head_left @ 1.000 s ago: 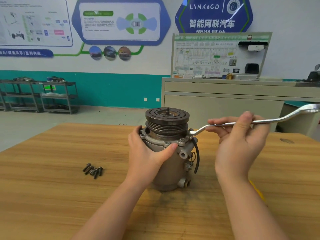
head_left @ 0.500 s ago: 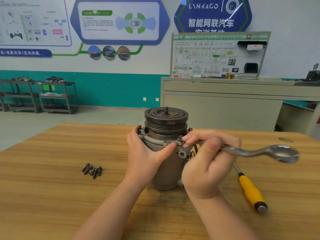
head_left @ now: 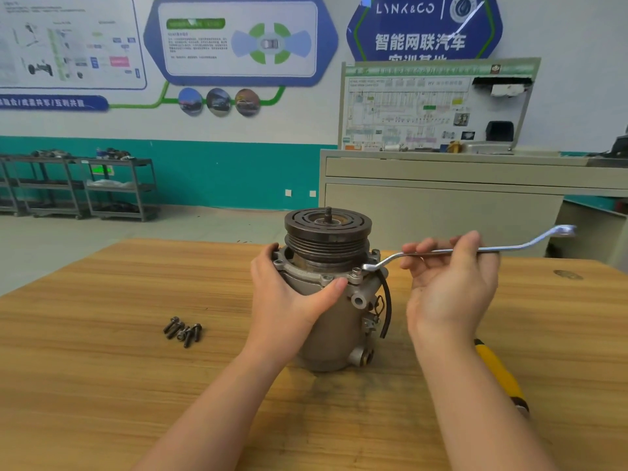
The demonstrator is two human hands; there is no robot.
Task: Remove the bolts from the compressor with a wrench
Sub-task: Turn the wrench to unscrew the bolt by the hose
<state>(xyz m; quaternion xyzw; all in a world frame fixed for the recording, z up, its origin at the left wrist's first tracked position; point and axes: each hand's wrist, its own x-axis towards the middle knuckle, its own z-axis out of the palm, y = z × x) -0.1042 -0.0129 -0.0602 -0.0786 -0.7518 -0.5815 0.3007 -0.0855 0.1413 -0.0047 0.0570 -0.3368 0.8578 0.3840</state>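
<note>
The grey compressor [head_left: 334, 329] stands upright on the wooden table [head_left: 102, 368], its dark pulley on top. My left hand [head_left: 289, 294] grips its upper body from the left, thumb across the front flange. A silver offset ring wrench [head_left: 441, 251] sits with one end on a bolt [head_left: 356, 272] at the flange's right front. My right hand [head_left: 448, 283] holds the wrench's shaft between thumb and fingers, palm toward me. Several removed bolts [head_left: 183, 330] lie in a small pile to the left of the compressor.
A yellow-handled screwdriver [head_left: 503, 375] lies on the table behind my right forearm, partly hidden. A beige cabinet [head_left: 441, 205] with a display board stands beyond the table. Metal racks [head_left: 85, 188] line the far left wall.
My right hand swung the wrench from near the table front back out to the right, away from me, with its ring end on the flange bolt. My left hand kept its grip.
</note>
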